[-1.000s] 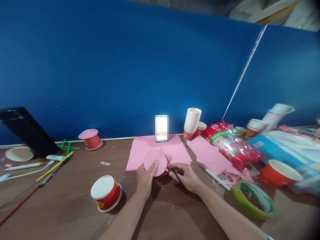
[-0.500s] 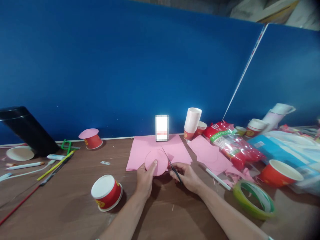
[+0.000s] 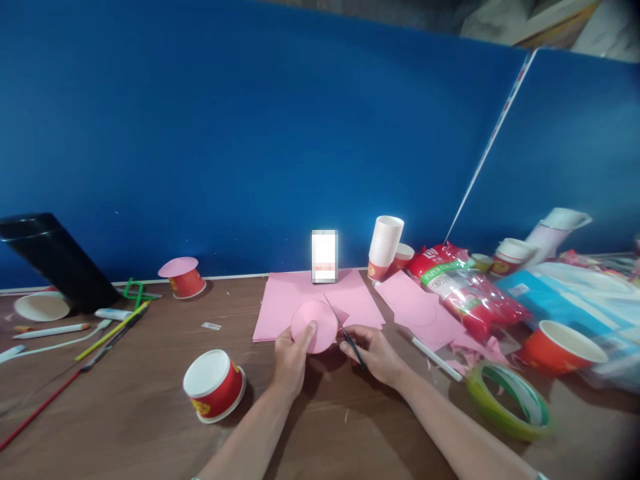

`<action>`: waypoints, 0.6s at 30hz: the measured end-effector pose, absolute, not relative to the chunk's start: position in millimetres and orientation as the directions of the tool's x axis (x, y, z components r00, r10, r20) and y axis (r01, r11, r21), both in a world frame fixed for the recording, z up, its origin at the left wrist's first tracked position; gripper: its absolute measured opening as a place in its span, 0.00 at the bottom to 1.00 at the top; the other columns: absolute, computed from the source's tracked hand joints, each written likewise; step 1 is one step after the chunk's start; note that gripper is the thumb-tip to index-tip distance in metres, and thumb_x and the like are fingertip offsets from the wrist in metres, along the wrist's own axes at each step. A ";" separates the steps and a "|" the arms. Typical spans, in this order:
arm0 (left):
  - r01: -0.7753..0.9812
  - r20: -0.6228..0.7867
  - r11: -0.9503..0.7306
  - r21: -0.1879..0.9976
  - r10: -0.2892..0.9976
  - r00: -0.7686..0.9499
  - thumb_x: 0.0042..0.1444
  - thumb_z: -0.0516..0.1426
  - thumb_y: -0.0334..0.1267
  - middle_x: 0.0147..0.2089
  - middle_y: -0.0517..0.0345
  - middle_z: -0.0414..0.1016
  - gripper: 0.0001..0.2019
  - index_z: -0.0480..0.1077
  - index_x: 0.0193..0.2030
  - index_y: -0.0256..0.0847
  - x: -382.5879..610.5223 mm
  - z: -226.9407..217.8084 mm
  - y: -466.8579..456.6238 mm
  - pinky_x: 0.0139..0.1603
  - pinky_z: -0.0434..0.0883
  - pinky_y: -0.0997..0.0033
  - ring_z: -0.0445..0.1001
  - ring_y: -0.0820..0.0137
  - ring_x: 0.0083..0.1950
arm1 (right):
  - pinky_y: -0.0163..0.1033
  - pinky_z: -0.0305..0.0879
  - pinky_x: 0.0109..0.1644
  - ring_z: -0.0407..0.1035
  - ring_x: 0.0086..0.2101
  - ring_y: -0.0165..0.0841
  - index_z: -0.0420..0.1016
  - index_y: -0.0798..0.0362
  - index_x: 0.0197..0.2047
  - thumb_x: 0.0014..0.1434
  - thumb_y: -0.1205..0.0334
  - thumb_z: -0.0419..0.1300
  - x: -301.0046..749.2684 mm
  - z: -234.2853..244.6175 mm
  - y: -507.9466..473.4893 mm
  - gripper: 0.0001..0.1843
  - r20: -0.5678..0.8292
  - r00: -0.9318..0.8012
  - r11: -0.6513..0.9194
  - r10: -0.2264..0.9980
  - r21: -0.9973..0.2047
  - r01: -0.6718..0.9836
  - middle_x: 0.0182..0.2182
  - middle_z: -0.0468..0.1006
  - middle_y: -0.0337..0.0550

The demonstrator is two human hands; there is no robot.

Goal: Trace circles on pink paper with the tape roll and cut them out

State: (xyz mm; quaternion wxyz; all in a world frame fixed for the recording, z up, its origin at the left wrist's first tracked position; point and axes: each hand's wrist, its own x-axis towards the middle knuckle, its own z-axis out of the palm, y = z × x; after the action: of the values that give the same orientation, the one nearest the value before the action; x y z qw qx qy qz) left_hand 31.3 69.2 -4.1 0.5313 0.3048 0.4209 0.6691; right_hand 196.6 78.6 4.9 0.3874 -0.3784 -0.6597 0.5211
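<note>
My left hand (image 3: 293, 357) pinches a round pink paper disc (image 3: 320, 330) at its lower left, thumb on top. A pair of scissors (image 3: 354, 349) is in my right hand (image 3: 373, 350), blades pointing up and left along the disc's right edge. My fingers cover most of the scissors' handles. Under and behind the disc lie pink paper sheets (image 3: 280, 293) on the brown table (image 3: 240, 453). Left of my hands an upside-down red and white paper cup (image 3: 215, 387) stands. Farther back, another red cup (image 3: 187, 283) bears a pink disc (image 3: 179, 267).
A bright phone-like screen (image 3: 325, 257) stands at the back of the sheets. On the right are stacked paper cups (image 3: 386, 243), a red plastic pack (image 3: 460, 293), cut pink paper (image 3: 413, 303), a white pen (image 3: 437, 359) and a tape roll (image 3: 507, 400). Brushes and a black cylinder (image 3: 55, 260) are left.
Hardly anything differs. The whole view has shifted very slightly; both hands keep the disc and the scissors in the same place.
</note>
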 end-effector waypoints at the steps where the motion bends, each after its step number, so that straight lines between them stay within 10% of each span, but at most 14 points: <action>1: -0.454 -0.044 -0.079 0.887 0.966 -0.254 0.41 0.64 0.47 0.31 0.47 0.78 0.22 0.73 0.37 0.28 31.3 -3.9 69.2 0.35 0.71 0.66 0.76 0.63 0.32 | 0.30 0.57 0.25 0.57 0.21 0.24 0.74 0.57 0.38 0.52 0.53 0.62 196.5 4.9 78.7 0.16 0.118 -0.413 0.172 0.903 -0.980 0.096 0.20 0.63 0.33; 18: -0.459 -0.037 -0.088 0.884 0.966 -0.256 0.42 0.64 0.47 0.31 0.47 0.78 0.22 0.74 0.38 0.29 30.6 -6.4 69.8 0.38 0.71 0.63 0.76 0.62 0.33 | 0.31 0.59 0.26 0.57 0.21 0.25 0.76 0.57 0.39 0.52 0.53 0.62 196.5 9.8 76.3 0.17 0.126 -0.406 0.195 0.905 -0.972 0.133 0.20 0.64 0.34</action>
State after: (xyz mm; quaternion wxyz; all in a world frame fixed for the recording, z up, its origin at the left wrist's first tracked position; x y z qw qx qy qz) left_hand 30.6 69.8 -6.4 0.5296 0.3026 0.4188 0.6727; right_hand 196.5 76.3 9.8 0.3839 -0.3870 -0.6708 0.5029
